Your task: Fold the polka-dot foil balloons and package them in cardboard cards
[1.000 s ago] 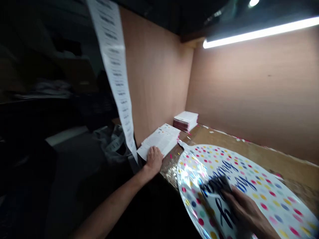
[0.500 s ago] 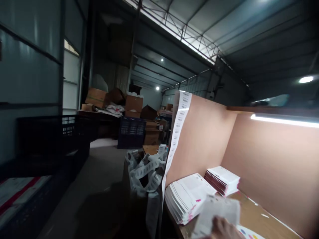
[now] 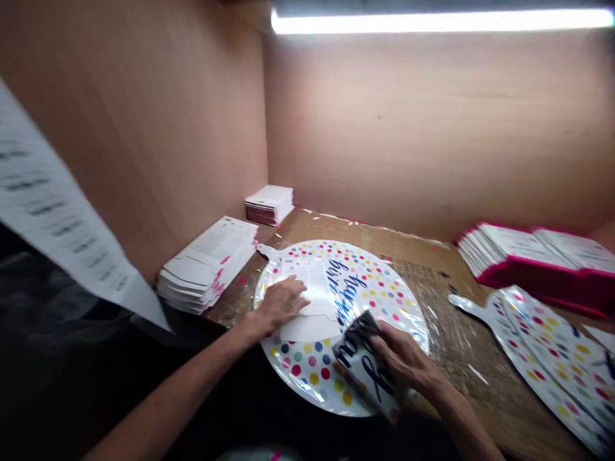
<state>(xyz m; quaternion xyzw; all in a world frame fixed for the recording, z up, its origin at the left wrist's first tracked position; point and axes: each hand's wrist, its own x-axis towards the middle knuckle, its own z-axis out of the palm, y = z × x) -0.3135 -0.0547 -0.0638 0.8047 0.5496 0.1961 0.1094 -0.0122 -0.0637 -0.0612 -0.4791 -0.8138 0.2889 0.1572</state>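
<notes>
A round white balloon (image 3: 384,291) with coloured dots and blue lettering lies flat on the worktable. On its left part rests a white printed card (image 3: 312,320). My left hand (image 3: 283,301) lies on that card with its fingers spread. At the balloon's lower right, my right hand (image 3: 401,352) grips a folded foil piece (image 3: 365,362) with dark lettering, tilted over the balloon. The fingertips of my right hand are partly hidden by the foil.
Card stacks stand at the left (image 3: 206,262) and back left (image 3: 270,203). Pink-edged cards (image 3: 538,256) lie at the right, above another dotted balloon (image 3: 552,358). A label strip (image 3: 62,211) hangs at the left. Wooden panels (image 3: 432,128) enclose the back and left.
The view has swung right and down from the warehouse to the worktable. Both hands now show over the round balloon; earlier only one blurred hand with a pale sheet was seen.
</notes>
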